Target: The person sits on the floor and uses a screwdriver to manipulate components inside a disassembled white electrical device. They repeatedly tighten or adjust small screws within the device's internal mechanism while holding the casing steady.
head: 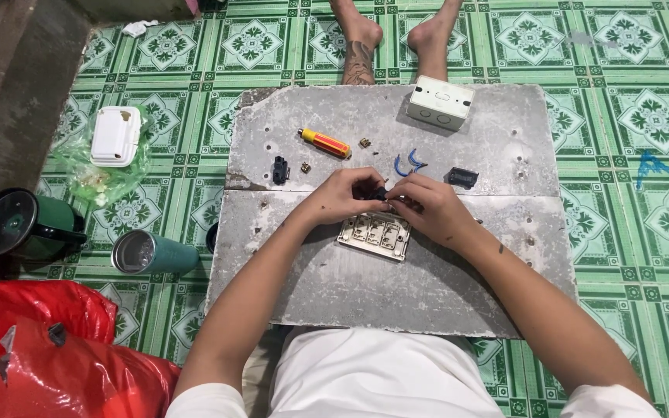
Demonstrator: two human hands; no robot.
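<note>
Hands meet above the switch plate (pixel 375 234): left hand (pixel 342 196) and right hand (pixel 427 207) pinch one small black switch module (pixel 380 193) between fingertips. Advise a steady, square grip close over the plate; screwdriver (pixel 324 142) and blue wire pieces (pixel 409 163) lie beyond.

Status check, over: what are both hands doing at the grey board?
Left hand and right hand pinch one small black part. Beige switch frame lies just beneath. Screwdriver lies apart, nothing blocking.
</note>
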